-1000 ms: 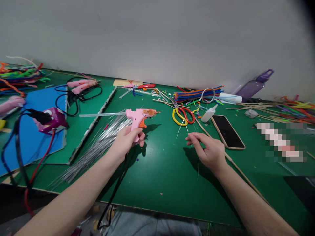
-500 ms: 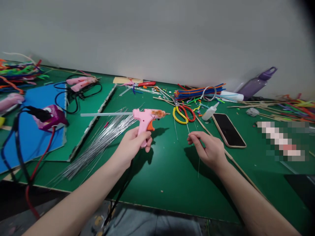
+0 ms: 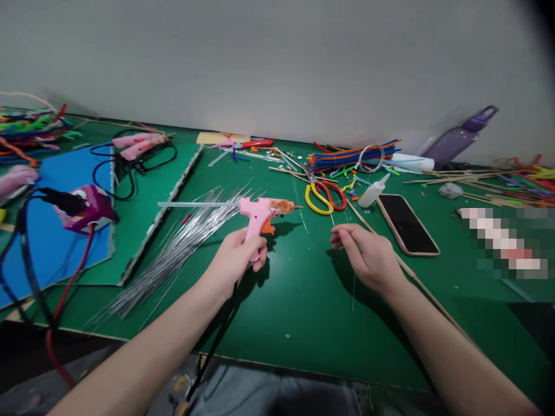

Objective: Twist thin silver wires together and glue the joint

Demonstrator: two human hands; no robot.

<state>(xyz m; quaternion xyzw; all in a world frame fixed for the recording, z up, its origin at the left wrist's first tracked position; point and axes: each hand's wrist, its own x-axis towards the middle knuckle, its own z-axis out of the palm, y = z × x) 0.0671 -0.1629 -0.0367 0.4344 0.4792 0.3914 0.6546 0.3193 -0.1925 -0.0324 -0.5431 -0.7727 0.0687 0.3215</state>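
Observation:
My left hand (image 3: 237, 260) grips the handle of a pink glue gun (image 3: 262, 211) with an orange trigger. A clear glue stick (image 3: 197, 204) juts from its back, and its nozzle points right. My right hand (image 3: 368, 257) pinches a thin silver wire (image 3: 353, 289) that runs down past the palm. The nozzle is a hand's width left of my right fingertips. Just left of the gun, a fanned bundle of silver wires (image 3: 173, 260) lies on the green table (image 3: 295, 306).
Yellow and red scissors (image 3: 323, 196), a small glue bottle (image 3: 372, 193), a phone (image 3: 406, 224) and coloured pipe cleaners (image 3: 351, 159) lie behind my hands. A purple bottle (image 3: 459, 138) leans on the wall. At left are a blue sheet (image 3: 56, 231), cables and more pink glue guns (image 3: 139, 144).
My left hand has carried the glue gun to the right, closer to my right hand. The right hand has stayed in place, pinching the wire.

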